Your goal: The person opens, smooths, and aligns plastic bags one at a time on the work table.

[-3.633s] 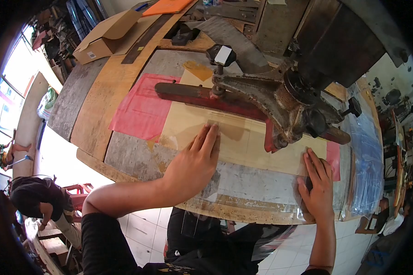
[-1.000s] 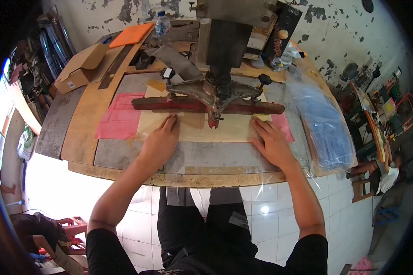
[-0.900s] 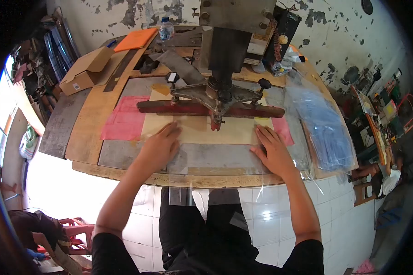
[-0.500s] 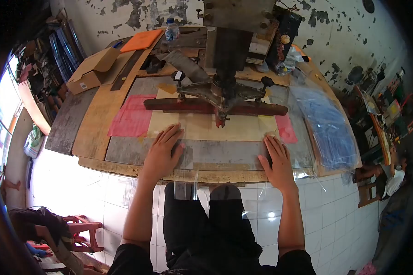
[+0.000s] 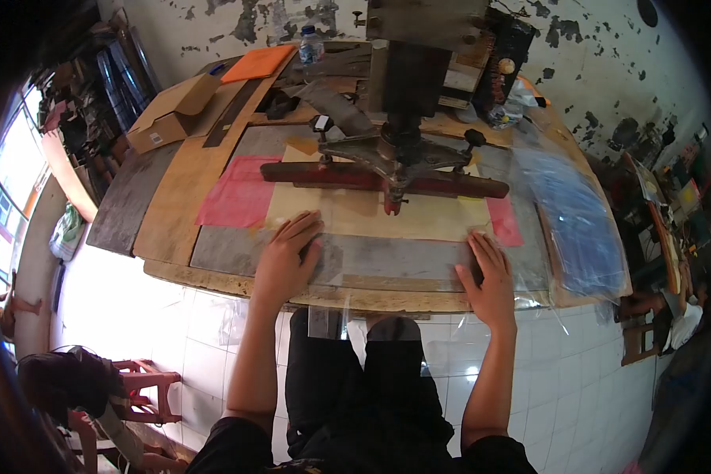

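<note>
My left hand (image 5: 290,257) lies flat, fingers stretched forward, at the front left edge of a cream sheet (image 5: 355,223) on the press bed. My right hand (image 5: 490,280) rests at the sheet's front right corner, fingers extended and thumb apart. Clear plastic film (image 5: 328,322) seems to lie under my hands and hangs over the table's front edge; its outline is hard to make out. Above the cream sheet stands the press head with its dark red bar (image 5: 355,180), apart from my fingers. Pink sheets (image 5: 237,189) show at both sides of the cream one.
A stack of clear bluish plastic sheets (image 5: 577,229) lies at the right. At the back left are a cardboard box (image 5: 170,114), an orange folder (image 5: 259,65) and a water bottle (image 5: 311,49). A person sits near a red stool (image 5: 146,391) at lower left; another is at far right.
The view has shifted and tilted slightly, so the table appears farther right. Both hands stay at nearly the same spots on the sheet; the press head has not visibly moved.
</note>
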The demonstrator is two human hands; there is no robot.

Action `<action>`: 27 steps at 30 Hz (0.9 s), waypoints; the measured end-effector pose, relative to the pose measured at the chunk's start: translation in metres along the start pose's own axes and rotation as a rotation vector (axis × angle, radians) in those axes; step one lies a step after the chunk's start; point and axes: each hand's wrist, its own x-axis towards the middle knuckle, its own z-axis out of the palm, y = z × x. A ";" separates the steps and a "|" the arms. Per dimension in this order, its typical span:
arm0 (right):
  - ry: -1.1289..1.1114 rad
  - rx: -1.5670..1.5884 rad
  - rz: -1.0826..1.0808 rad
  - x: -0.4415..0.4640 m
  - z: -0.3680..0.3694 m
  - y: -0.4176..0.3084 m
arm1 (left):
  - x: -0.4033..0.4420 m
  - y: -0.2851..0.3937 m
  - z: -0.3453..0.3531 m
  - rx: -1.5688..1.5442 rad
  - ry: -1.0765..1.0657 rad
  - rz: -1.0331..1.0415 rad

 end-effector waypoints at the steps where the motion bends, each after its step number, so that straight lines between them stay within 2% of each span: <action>1: -0.003 0.009 -0.005 0.001 0.000 0.000 | 0.001 0.000 0.000 -0.013 -0.001 -0.004; 27: -0.015 -0.029 0.016 0.002 0.001 0.000 | 0.004 0.003 -0.002 -0.025 0.005 0.008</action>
